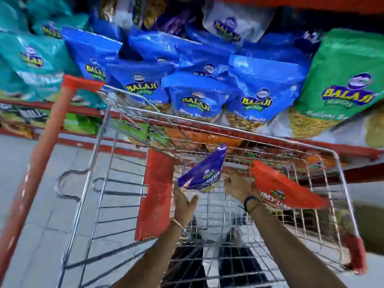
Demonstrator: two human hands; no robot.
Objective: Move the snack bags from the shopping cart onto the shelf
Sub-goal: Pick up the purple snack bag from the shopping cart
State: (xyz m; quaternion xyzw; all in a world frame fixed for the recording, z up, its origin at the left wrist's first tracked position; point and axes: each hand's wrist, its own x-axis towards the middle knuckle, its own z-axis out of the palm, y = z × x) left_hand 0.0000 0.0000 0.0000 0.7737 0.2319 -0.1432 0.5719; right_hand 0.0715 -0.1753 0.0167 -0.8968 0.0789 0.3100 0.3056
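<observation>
A wire shopping cart [340, 175] with red trim stands against the snack shelf [311, 144]. Inside it my left hand [185, 202] grips the bottom edge of a purple snack bag [204, 173], which is tilted with its top toward the shelf. My right hand [239, 185] holds a red snack bag [284, 189] by its left edge, raised over the cart's right side. Both forearms reach down into the basket. The cart's wire bottom shows beneath the hands.
The shelf ahead is packed with blue snack bags [197, 100], teal bags [35, 59] on the left and a green bag [340, 88] on the right. A lower shelf holds green and orange bags. The cart's red handle [41, 152] runs along the left; grey floor lies beyond.
</observation>
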